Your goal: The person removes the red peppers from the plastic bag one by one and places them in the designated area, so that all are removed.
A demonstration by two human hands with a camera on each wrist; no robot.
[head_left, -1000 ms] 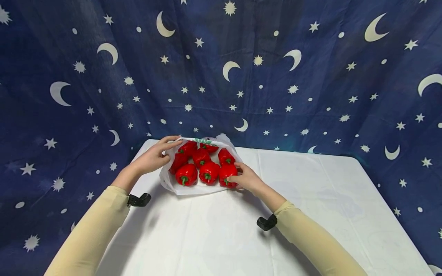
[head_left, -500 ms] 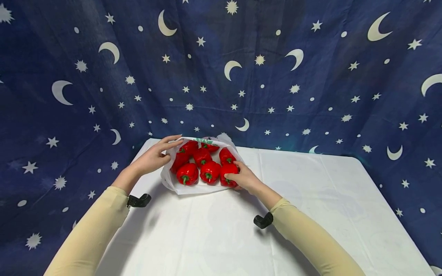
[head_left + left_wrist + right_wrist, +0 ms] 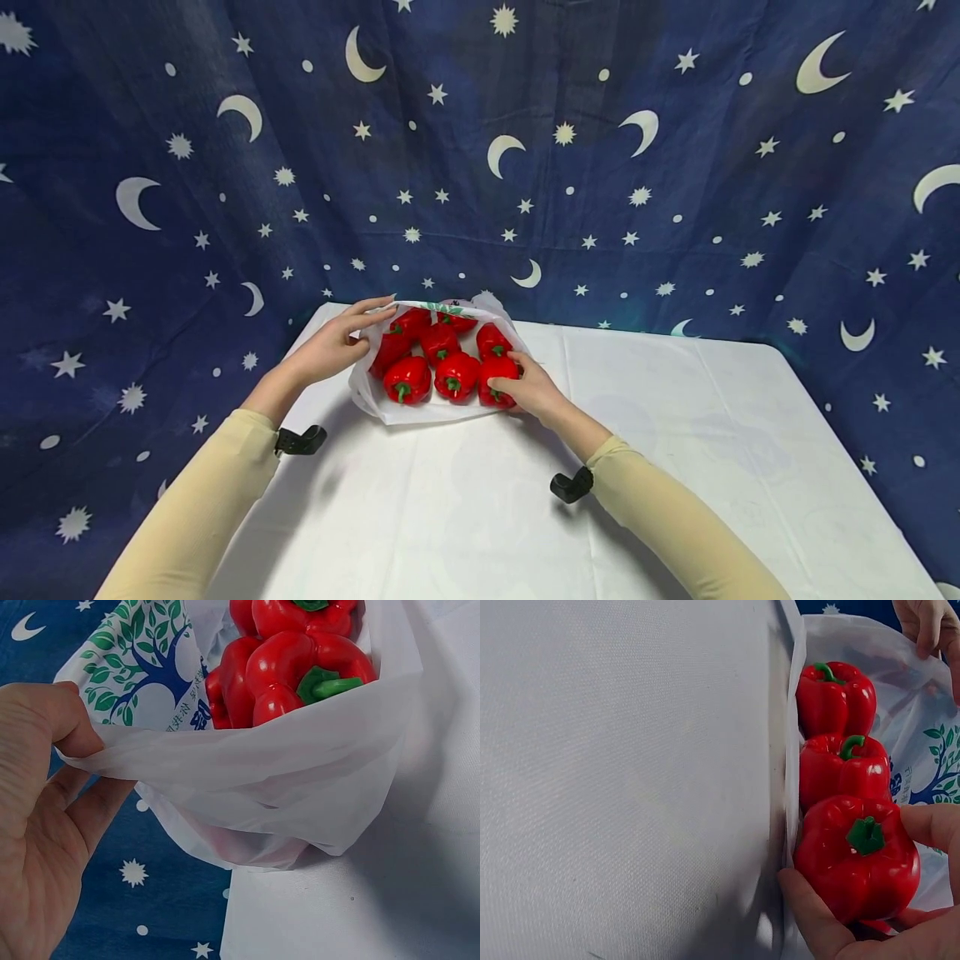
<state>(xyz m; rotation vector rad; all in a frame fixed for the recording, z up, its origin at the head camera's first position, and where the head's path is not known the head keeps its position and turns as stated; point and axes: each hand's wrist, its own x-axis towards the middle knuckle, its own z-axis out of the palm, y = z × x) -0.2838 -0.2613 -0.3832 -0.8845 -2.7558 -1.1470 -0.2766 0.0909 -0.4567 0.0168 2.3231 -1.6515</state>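
Observation:
A white plastic bag [image 3: 420, 414] lies on its side, mouth facing me, with several red bell peppers inside. My left hand [image 3: 330, 343] pinches the left upper rim of its mouth; in the left wrist view the bag's edge [image 3: 247, 761] passes between thumb and fingers. At the mouth's right side, my right hand [image 3: 538, 392] grips the front right bell pepper [image 3: 495, 369]. In the right wrist view, thumb and fingers surround this held bell pepper [image 3: 855, 870], its green stem facing up. Two more peppers stand in line beside it, a middle one [image 3: 844, 769] and a far one [image 3: 836, 701].
The bag rests near the far edge of a white-covered table [image 3: 675, 450]. Behind it hangs a dark blue curtain [image 3: 450, 167] with moons and stars. A green and blue tree print [image 3: 161, 664] marks the bag. Each wrist carries a black camera, such as the left one [image 3: 302, 440].
My right hand has shifted slightly left and inward on the front right pepper, then held still. The left hand keeps its place on the rim.

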